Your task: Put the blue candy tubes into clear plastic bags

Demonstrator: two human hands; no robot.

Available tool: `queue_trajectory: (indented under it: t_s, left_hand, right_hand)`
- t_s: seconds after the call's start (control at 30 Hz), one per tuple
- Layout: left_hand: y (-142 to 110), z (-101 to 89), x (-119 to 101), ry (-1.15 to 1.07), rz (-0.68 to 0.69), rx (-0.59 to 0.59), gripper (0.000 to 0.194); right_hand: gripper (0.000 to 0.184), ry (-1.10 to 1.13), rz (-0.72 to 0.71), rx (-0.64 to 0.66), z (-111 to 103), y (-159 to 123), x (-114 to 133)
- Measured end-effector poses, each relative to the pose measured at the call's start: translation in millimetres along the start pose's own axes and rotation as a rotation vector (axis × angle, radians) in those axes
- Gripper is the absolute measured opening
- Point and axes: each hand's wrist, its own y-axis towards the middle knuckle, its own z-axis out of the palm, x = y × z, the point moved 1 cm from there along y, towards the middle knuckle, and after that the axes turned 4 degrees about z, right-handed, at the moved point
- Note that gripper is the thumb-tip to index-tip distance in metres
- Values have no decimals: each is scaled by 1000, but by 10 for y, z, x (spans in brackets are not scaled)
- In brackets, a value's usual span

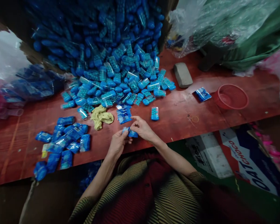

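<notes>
Head view, held packet (pixel 132 133), near table edge (pixel 200 132)

And here's your shirt (pixel 151 199), deep maroon crossed by broad olive-yellow bands, each one packed with thin dark lines! A dark round button (pixel 147 184) sits at the front. Your left sleeve (pixel 85 203) and right sleeve (pixel 196 178) run striped olive too, ending near the elbows; forearms (pixel 175 158) and hands (pixel 143 129) are bare.
</notes>
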Motion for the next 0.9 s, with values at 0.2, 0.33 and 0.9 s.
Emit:
queue_trajectory:
  t_s: [0.2,0.33,0.9]
  left_hand:
    - [36,-49,57,-148,-78,-6,31]
    - [51,-36,58,-263,-162,-102,26]
    - [46,40,25,-414,-236,-202,21]
  right_hand:
    - [38,-122,-107,-75,21,-89,65]
    - [44,-660,-162,-394,-258,-173,174]
    - [36,28,-49,169,-610,-334,153]
